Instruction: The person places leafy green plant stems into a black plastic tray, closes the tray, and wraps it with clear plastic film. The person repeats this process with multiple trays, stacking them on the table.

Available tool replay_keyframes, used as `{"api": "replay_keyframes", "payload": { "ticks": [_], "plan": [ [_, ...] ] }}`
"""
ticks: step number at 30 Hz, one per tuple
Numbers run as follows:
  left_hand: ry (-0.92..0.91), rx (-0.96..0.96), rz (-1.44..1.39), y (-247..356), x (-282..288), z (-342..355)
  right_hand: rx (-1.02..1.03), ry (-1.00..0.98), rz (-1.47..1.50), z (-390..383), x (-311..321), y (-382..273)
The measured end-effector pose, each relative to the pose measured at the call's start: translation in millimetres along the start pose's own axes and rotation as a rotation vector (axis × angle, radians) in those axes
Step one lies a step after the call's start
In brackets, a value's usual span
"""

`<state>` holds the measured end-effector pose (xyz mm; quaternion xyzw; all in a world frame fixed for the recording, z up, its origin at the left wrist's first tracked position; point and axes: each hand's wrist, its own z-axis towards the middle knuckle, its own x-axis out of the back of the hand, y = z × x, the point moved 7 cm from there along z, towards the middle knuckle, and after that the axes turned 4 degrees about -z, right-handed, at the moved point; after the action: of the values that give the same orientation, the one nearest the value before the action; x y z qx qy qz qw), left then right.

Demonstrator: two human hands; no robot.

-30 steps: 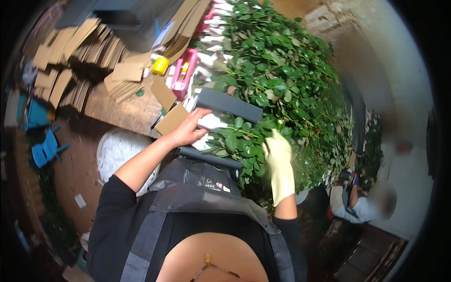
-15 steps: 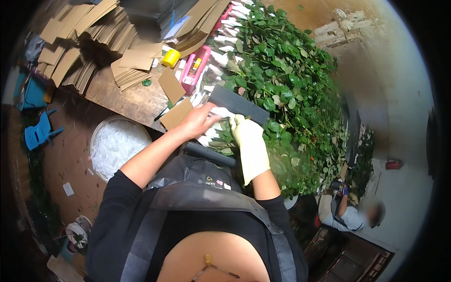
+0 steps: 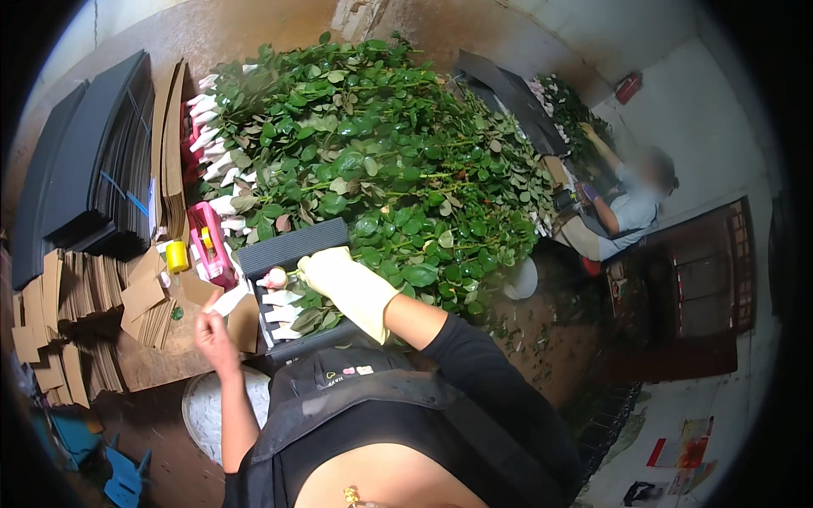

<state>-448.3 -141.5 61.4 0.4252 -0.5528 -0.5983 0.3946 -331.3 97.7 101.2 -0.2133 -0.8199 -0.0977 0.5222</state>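
My bare left hand is raised over the table's near edge, its fingers pinching a white bud sleeve. In its pale yellow glove, my right hand is closed around a rose stem. Left of the glove's fingertips shows the pale pink rose bud, uncovered. Behind it stands a dark ribbed cardboard panel. Just below the bud lie several white-sleeved rose heads with leaves beside them. The gloved fingers hide the stem where they grip it.
A large heap of leafy rose stems covers the table's far side. Left are a pink tape dispenser, a yellow roll, brown cardboard pieces and dark cardboard stacks. Below sits a tub of white sleeves. Another person works at right.
The view has swung to the right. My left hand has drawn away leftward from the glove with the white sleeve, and the rose bud now shows bare. My right hand still holds the rose.
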Motion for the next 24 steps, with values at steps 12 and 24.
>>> {"api": "replay_keyframes", "payload": {
  "ticks": [12, 24],
  "plan": [
    [-0.212, 0.288, -0.014, -64.9, -56.8, 2.6, -0.04, 0.006, -0.019, 3.8, -14.9, -14.4],
    [-0.004, 0.365, -0.246, -51.3, -38.4, -4.9, -0.066, -0.028, -0.064, 11.9, -32.4, -7.1]
  ]
}}
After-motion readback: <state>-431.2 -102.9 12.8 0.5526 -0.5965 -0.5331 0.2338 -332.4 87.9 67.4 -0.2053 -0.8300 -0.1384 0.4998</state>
